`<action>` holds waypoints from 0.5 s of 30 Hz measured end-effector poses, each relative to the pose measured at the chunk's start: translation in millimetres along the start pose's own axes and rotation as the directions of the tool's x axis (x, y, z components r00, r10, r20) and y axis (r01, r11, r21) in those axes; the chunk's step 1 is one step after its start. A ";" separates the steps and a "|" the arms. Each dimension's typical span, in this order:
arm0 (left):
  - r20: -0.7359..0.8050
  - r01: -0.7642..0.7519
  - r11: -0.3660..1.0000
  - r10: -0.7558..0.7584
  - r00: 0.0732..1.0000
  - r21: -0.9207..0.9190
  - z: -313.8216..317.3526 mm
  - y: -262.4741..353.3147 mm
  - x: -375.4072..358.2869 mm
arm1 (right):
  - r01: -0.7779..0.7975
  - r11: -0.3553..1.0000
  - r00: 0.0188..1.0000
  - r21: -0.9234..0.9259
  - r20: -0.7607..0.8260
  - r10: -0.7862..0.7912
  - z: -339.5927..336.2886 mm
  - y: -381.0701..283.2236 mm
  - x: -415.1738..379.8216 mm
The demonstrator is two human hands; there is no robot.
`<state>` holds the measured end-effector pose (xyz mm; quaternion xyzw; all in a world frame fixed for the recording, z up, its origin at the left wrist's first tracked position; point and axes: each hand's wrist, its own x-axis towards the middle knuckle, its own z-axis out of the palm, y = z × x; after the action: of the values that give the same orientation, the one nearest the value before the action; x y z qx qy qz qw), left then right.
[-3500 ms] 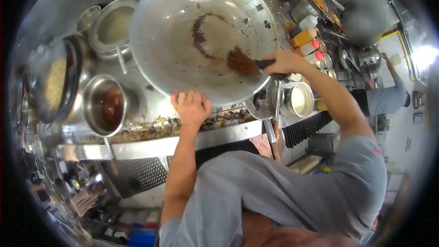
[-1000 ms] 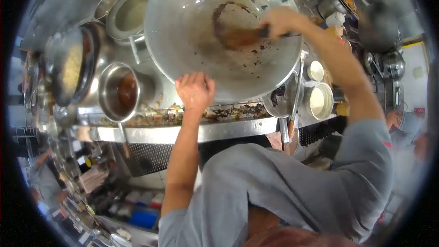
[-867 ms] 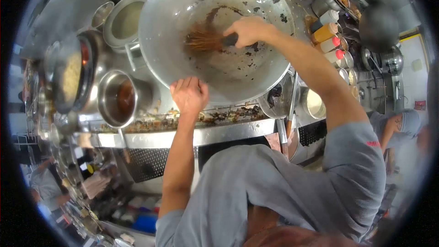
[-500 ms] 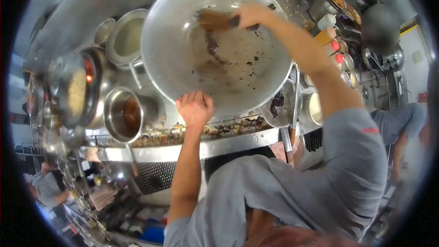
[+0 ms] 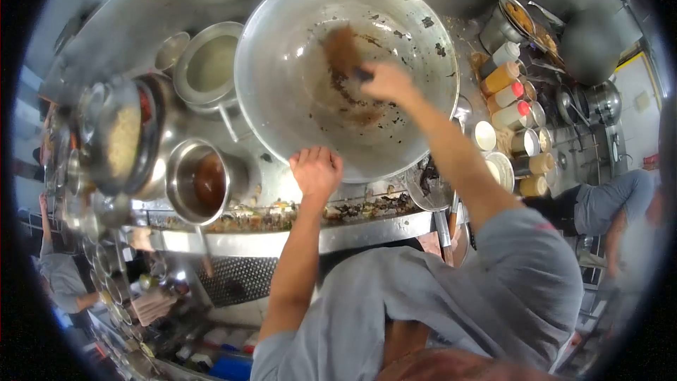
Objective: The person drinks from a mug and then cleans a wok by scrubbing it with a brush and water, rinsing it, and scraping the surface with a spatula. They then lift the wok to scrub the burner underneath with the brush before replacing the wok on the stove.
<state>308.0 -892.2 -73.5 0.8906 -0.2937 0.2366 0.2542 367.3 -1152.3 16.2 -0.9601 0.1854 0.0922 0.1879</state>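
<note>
A big metal wok (image 5: 282, 49) with dark burnt scraps and a little brownish liquid in it fills the upper middle of the view. My left hand (image 5: 316, 171) is closed over its near rim. Inside the wok, my right hand (image 5: 390, 83) grips the dark handle of a brown bristle wok brush (image 5: 342, 51). The bristles press against the wok wall, left of and above that hand, and are smeared by motion. Dark scraps lie around the brush and along the wok's right side.
Left of the wok stand a pot of pale liquid (image 5: 211, 67) and a saucepan of brown liquid (image 5: 209, 182). Sauce bottles (image 5: 502, 76) line the right. A strainer (image 5: 430, 187) sits near the rim, and food scraps litter the counter edge (image 5: 352, 233). Other people appear at both sides.
The brush and my right hand have swept down and toward me, the bristles now pointing more upward. My left hand stays on the rim. The whole view has shifted slightly.
</note>
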 end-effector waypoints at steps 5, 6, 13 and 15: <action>0.008 0.014 1.000 -0.014 1.000 0.027 3.7 1.6 -3.5 | 0.200 0.978 0.964 0.058 0.167 -0.207 8.4 -12.8 -90.2; 0.006 0.014 0.999 -0.014 1.000 0.036 4.8 0.9 -3.9 | 0.117 0.990 0.981 0.075 0.144 -0.127 -2.6 1.3 -75.7; 0.010 0.037 0.999 -0.037 0.999 -0.009 6.3 -0.9 0.7 | -0.019 0.957 0.998 0.289 -0.057 0.037 33.5 0.8 -7.5; -0.011 0.004 1.000 -0.004 1.000 0.015 8.2 -3.8 -3.3 | 0.096 0.982 0.994 0.161 0.038 -0.104 35.8 -5.9 -40.3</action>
<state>310.3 -893.1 -82.8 0.8918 -0.2887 0.2433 0.2494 328.9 -1120.1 -4.5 -0.9478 0.1394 0.0895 0.2726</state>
